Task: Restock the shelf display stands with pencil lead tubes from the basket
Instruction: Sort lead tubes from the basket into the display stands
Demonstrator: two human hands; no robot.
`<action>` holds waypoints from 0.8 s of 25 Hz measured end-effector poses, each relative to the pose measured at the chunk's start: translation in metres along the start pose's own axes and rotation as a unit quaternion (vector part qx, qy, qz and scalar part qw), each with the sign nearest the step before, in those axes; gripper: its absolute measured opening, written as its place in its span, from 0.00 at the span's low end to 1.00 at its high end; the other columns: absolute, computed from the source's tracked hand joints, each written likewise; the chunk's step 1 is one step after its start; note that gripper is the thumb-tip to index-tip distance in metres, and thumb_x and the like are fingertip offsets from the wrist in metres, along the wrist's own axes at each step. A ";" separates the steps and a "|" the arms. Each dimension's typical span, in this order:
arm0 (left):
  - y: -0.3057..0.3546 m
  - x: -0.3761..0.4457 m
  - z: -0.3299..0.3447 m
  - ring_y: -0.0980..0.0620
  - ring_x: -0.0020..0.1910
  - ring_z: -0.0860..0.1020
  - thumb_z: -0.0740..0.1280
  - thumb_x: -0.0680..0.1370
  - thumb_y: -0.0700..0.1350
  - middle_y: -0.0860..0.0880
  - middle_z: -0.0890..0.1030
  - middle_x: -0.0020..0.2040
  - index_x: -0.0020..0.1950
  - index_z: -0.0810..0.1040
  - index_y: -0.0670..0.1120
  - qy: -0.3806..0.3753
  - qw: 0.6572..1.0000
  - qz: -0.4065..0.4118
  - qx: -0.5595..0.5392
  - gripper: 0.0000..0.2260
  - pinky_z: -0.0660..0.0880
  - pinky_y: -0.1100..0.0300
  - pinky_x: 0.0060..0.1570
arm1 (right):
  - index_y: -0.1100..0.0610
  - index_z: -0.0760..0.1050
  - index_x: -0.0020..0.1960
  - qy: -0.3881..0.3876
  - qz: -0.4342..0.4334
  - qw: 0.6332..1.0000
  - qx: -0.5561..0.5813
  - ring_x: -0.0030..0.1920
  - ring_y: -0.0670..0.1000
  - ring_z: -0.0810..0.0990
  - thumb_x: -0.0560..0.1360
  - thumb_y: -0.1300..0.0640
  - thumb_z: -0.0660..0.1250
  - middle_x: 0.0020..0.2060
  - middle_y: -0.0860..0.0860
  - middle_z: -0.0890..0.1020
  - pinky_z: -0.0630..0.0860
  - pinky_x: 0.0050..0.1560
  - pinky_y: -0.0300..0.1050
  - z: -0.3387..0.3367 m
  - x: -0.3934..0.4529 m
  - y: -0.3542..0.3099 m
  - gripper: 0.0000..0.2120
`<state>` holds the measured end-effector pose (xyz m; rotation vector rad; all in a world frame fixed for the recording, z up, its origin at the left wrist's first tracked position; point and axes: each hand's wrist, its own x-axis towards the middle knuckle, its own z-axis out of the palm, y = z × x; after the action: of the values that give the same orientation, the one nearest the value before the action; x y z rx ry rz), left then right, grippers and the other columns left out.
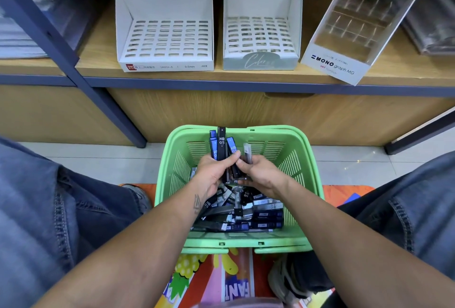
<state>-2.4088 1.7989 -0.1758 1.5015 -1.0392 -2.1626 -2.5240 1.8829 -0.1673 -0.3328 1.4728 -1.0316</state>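
A green plastic basket [295,160] stands on the floor between my knees, with a heap of black and blue pencil lead tubes [248,214] in its bottom. My left hand [211,172] grips a bunch of upright tubes [221,145], blue and black ones marked HB 0.5. My right hand [261,172] meets it over the basket and pinches a clear grey tube [247,152]. On the wooden shelf above stand three display stands: a white slotted one [167,39], a second white slotted one [261,36] and a tilted clear one [357,24] marked MONO graph MG. All their slots look vacant.
The wooden shelf [246,73] has a blue metal front rail and a slanted blue post [61,44] at left. Stacked wrapped goods lie at the shelf's far left and right. My denim-clad knees flank the basket. A colourful mat [236,280] lies under it on the tiled floor.
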 end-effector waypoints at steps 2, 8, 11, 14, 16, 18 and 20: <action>0.000 0.002 0.000 0.46 0.41 0.87 0.80 0.70 0.40 0.42 0.87 0.44 0.49 0.83 0.40 0.009 1.000 -0.006 0.005 0.12 0.83 0.53 0.40 | 0.67 0.76 0.62 -0.021 -0.005 0.999 -0.028 0.52 0.53 0.81 0.84 0.59 0.61 0.52 0.59 0.83 0.79 0.50 0.45 0.000 -0.001 0.000 0.13; 0.019 -0.008 0.000 0.47 0.35 0.85 0.75 0.71 0.34 0.42 0.86 0.38 0.48 0.81 0.39 -0.001 1.000 0.002 0.015 0.08 0.82 0.53 0.34 | 0.63 0.78 0.57 -0.072 -0.012 0.993 -0.091 0.48 0.54 0.85 0.84 0.58 0.63 0.48 0.57 0.85 0.83 0.55 0.47 -0.006 -0.013 -0.025 0.09; 0.040 -0.019 0.000 0.44 0.36 0.84 0.74 0.72 0.33 0.38 0.85 0.40 0.50 0.81 0.35 -0.023 0.997 0.036 0.057 0.08 0.83 0.52 0.38 | 0.60 0.74 0.50 -0.020 -0.070 0.987 -0.143 0.39 0.53 0.84 0.84 0.59 0.61 0.41 0.58 0.84 0.83 0.40 0.43 -0.013 -0.027 -0.048 0.07; 0.063 -0.035 0.003 0.44 0.31 0.80 0.71 0.73 0.31 0.39 0.81 0.34 0.46 0.78 0.37 -0.049 0.991 0.071 0.103 0.05 0.81 0.50 0.40 | 0.58 0.73 0.48 0.011 -0.120 0.984 -0.134 0.31 0.48 0.73 0.82 0.59 0.65 0.35 0.53 0.77 0.70 0.33 0.41 -0.014 -0.042 -0.067 0.04; 0.084 -0.048 0.005 0.45 0.29 0.77 0.71 0.73 0.30 0.41 0.79 0.33 0.47 0.77 0.39 -0.073 0.985 0.100 0.120 0.07 0.78 0.53 0.37 | 0.58 0.77 0.49 0.010 -0.134 0.985 -0.110 0.30 0.46 0.68 0.83 0.52 0.64 0.33 0.49 0.73 0.64 0.32 0.40 -0.014 -0.054 -0.084 0.09; 0.107 -0.061 0.008 0.45 0.30 0.77 0.72 0.72 0.30 0.41 0.78 0.33 0.48 0.77 0.39 -0.096 0.978 0.130 0.129 0.09 0.77 0.54 0.36 | 0.57 0.80 0.47 0.013 -0.172 0.981 -0.094 0.31 0.46 0.67 0.83 0.54 0.64 0.33 0.49 0.73 0.62 0.34 0.40 -0.012 -0.069 -0.106 0.11; 0.131 -0.074 0.015 0.45 0.30 0.78 0.73 0.72 0.31 0.42 0.79 0.33 0.47 0.77 0.40 -0.111 0.973 0.158 0.129 0.09 0.77 0.54 0.35 | 0.55 0.81 0.43 0.031 -0.240 0.965 -0.100 0.31 0.45 0.70 0.81 0.59 0.67 0.33 0.50 0.77 0.64 0.35 0.40 -0.008 -0.083 -0.130 0.09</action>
<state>-2.4115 1.7598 -0.0292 1.1085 -1.5698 -2.0570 -2.5605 1.8741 -0.0180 -0.8399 1.5958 -1.2840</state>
